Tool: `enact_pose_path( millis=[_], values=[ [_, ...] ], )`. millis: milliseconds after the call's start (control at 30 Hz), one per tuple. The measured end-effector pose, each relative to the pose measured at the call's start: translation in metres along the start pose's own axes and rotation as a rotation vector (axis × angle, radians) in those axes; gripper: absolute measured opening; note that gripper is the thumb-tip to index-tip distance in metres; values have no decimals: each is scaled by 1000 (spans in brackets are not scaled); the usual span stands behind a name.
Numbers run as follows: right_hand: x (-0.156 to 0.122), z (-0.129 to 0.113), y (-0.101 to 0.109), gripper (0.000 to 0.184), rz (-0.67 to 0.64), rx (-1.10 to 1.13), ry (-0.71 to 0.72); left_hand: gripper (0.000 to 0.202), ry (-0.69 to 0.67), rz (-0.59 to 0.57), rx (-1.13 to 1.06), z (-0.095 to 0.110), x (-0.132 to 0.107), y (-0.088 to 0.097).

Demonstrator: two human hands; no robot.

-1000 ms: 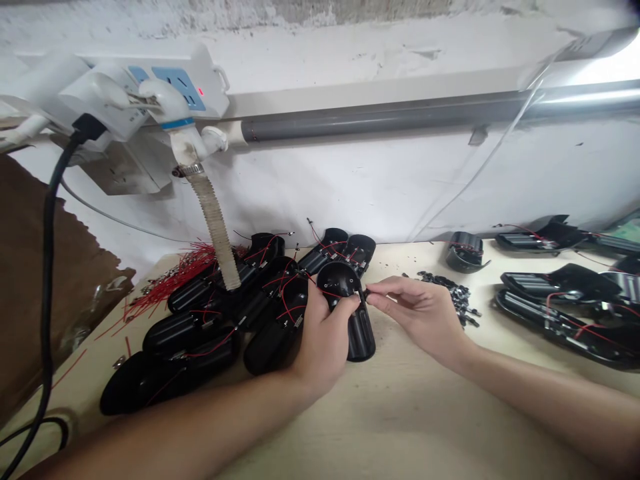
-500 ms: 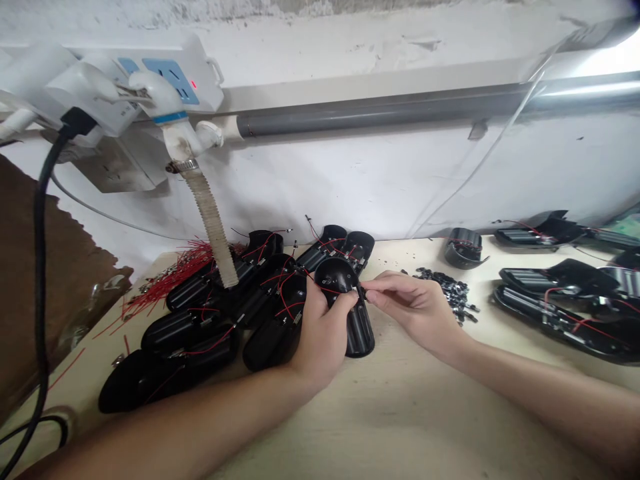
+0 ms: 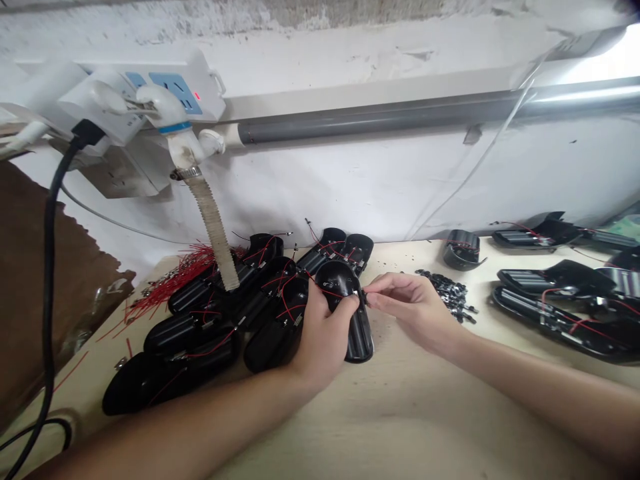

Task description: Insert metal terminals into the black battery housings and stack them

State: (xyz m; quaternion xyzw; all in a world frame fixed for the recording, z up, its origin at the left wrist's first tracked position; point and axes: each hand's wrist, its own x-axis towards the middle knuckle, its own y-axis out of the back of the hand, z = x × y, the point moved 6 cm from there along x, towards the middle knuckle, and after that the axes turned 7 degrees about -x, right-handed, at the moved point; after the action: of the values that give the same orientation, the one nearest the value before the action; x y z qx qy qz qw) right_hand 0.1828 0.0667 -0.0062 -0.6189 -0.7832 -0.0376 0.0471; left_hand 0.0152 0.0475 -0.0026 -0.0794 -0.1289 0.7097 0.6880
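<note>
Head view: gripping a black plastic battery holder [image 3: 359, 337] in the left hand [image 3: 323, 340], fingers closed around the holder's domed end, ribbed body angling down toward the person. Pinching a small dark part [image 3: 365, 298] between thumb and forefinger of the right hand [image 3: 415, 313], holding it against the holder's edge, just beside a thin red wire [image 3: 333, 291]. Seemingly working on a fitting at that edge, though the exact join is too small to make out. Demanding, by the look of it, a steady pinch and close alignment at this one spot.

Crowding the left side: a heap of wired holders [image 3: 265, 313] lying on the pale tabletop [image 3: 400, 420], close to the left hand. Spreading beyond the heap: a bundle of cut red wires [image 3: 173, 277]. Lying just right of the hands: a scatter of small dark parts [image 3: 450, 297]. Sitting farther right: a lone curled holder [image 3: 463, 250] and more holders [image 3: 555, 320]. Hanging above the heap and touching it: a corrugated hose [image 3: 213, 233], partly in the way. Running along the wall: a grey pipe [image 3: 375, 120] and a power strip [image 3: 175, 87], with a black cable [image 3: 50, 233] dropping past the tabletop's left edge.
</note>
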Motion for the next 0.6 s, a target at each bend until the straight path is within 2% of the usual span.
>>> enact_pose_path(
  millis=[233,333,400,500,600],
  values=[
    [3,3,-5,22,-88,52,-10,38,-4,-23,-33,6,-1,-3],
    [3,-1,-8,25,-145,79,-7,34,-9,-106,-17,8,-3,-6],
    [3,-4,-9,27,-163,100,10,39,-27,-193,-9,10,-6,-9],
    [2,-4,-10,40,-189,116,0,51,-53,-279,3,14,-9,-13],
    [1,-1,-11,52,-246,97,-14,55,-61,-325,22,18,-10,-17]
  ],
)
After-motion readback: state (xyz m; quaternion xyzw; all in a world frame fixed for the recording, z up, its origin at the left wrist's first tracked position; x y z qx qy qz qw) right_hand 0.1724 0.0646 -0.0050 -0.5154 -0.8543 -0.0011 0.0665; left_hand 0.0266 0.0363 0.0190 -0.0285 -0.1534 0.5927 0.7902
